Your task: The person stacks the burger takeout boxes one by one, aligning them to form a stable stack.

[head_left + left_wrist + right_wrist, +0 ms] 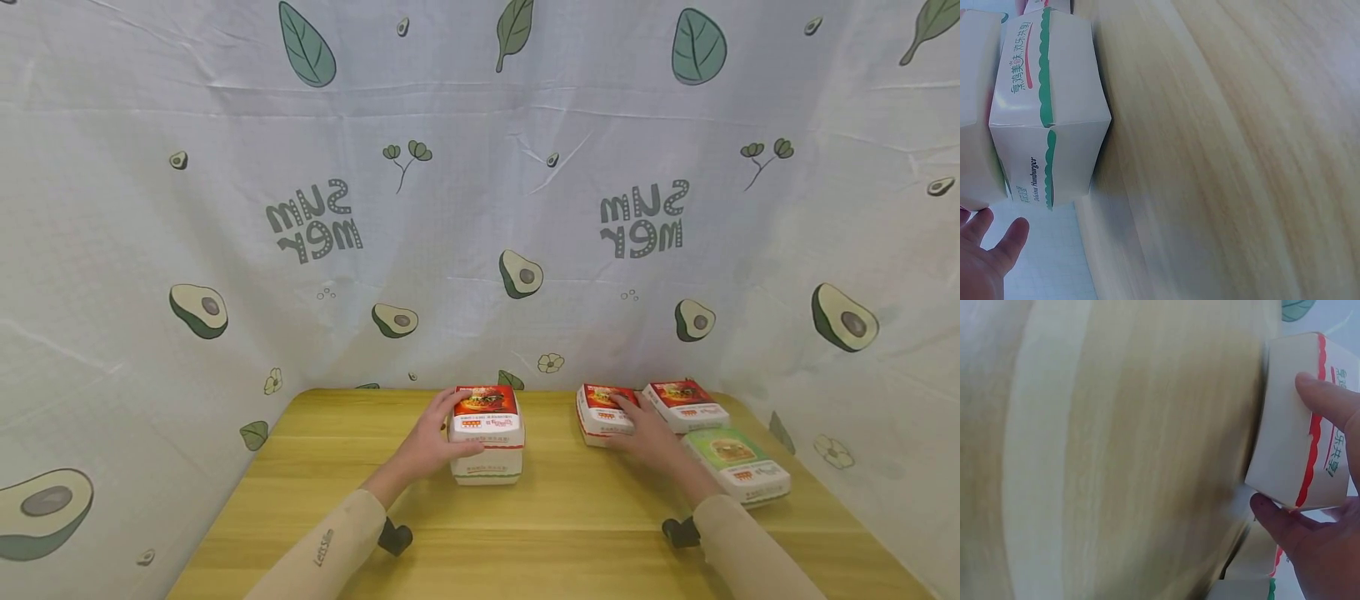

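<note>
1. Two closed burger boxes (487, 468) stand stacked on the table (337, 475), contents hidden.
2. Left hand (429, 442): fingers spread, touching the upper box (491, 425).
3. Right hand (651, 440): fingers grip another box (597, 410), beside two more.

Head view: from above the near side of the table (555, 517), facing forward and down, far enough back to take in left hand (431, 442), right hand (645, 437) and the curtain (465, 125) behind the table. Left wrist view: low over the table, rolled sideways, close on the stack (486, 467). Right wrist view: also low over the table, rolled the opposite way, close on the box (600, 427) at right hand. Overlap: head/left wrist, stack; head/right wrist, box.
</note>
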A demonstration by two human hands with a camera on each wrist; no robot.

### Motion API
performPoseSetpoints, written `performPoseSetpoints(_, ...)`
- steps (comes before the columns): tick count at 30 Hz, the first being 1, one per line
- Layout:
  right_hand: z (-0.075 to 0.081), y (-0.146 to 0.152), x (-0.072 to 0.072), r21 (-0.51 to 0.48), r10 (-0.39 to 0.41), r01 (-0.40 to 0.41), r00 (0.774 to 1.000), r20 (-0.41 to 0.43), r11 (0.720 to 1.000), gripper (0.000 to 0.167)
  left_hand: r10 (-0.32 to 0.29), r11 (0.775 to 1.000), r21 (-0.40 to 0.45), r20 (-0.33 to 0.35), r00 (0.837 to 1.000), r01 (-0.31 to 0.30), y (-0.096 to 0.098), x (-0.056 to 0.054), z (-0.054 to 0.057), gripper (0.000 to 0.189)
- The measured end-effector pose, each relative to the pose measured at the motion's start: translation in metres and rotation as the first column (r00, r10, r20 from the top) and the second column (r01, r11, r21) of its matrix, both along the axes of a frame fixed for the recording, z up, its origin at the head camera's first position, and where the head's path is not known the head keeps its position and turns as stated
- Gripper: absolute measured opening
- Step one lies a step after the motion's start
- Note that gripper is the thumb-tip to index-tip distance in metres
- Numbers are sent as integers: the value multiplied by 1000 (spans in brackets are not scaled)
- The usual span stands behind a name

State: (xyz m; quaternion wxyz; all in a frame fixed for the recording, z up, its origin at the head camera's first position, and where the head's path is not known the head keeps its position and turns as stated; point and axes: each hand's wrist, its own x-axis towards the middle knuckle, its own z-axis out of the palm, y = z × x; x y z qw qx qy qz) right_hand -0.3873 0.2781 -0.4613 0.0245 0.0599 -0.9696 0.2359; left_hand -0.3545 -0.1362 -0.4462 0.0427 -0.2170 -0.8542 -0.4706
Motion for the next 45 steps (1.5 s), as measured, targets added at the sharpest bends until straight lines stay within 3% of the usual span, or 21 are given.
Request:
performPoseSetpoints(26, 1, 0, 6, 4, 7, -7, 999, -41, 1000, 98, 1, 1000, 12, -2, 1000, -1, 1, 6, 2, 85)
performPoseSetpoints(45, 13, -7, 8, -5, -2, 2, 999, -50, 1000, 99, 10, 1000, 0, -13, 1000, -10, 0, 3, -2, 84)
